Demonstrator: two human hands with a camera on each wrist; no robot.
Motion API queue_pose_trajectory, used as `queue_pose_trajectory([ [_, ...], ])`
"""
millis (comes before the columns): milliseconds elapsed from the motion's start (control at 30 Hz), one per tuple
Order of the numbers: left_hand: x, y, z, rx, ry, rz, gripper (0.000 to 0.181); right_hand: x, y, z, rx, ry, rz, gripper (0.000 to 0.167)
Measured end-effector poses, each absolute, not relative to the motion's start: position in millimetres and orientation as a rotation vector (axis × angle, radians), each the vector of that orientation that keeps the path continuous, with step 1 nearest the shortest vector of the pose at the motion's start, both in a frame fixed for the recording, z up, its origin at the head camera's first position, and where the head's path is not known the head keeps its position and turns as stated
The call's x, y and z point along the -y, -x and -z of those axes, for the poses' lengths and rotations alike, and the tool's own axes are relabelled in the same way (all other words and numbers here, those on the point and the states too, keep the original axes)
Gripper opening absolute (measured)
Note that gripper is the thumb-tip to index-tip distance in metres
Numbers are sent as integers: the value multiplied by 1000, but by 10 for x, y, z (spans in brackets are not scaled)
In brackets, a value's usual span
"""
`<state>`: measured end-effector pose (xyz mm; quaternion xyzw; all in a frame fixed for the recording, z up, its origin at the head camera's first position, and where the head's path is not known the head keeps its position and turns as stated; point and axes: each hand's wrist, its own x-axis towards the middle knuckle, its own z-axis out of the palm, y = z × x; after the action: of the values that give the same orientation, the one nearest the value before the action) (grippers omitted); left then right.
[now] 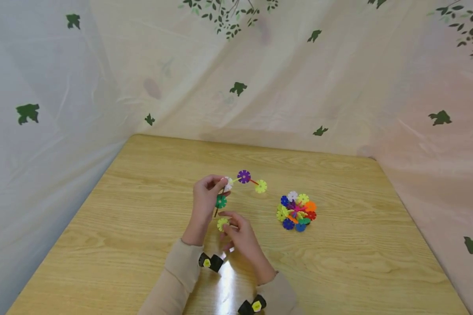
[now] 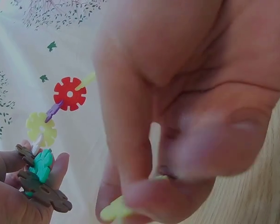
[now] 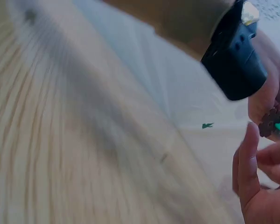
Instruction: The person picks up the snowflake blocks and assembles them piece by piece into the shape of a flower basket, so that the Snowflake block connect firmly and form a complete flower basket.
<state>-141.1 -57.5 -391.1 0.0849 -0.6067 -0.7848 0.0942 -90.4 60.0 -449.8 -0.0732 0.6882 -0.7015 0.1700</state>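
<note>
My left hand [image 1: 206,194] pinches a chain of notched plastic flower discs at its white disc [image 1: 229,184]. From there the chain runs right through a purple disc [image 1: 244,176] to a yellow disc [image 1: 261,186]. A green disc [image 1: 221,201] and a brown disc [image 2: 45,198] hang at its lower end. Just below, my right hand [image 1: 242,238] pinches a separate yellow disc [image 1: 222,224], apart from the chain. In the left wrist view the right hand looms close, mostly hiding that disc. The right wrist view shows both hands only at its right edge.
A round cluster of many-coloured joined discs [image 1: 296,212] stands on the wooden table [image 1: 351,245], right of the hands. Black wrist cameras [image 1: 212,262] sit on both sleeves. A pale curtain [image 1: 189,87] with leaf prints hangs behind and beside the table.
</note>
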Motion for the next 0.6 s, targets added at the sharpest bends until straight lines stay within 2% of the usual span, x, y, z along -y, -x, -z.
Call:
queue_pose_trajectory([
  [233,550,1371,3914,1780,-268,2355,14,-591,917,4448,-1577,8,2207,19],
  [400,548,1371,3926,1747,-272,2361,11,-540,931,4361,-1632,36,2196,17],
  [600,537,1366,3919,1742,-287,2367,9,-449,957,4310,-2002,136,1996,35],
])
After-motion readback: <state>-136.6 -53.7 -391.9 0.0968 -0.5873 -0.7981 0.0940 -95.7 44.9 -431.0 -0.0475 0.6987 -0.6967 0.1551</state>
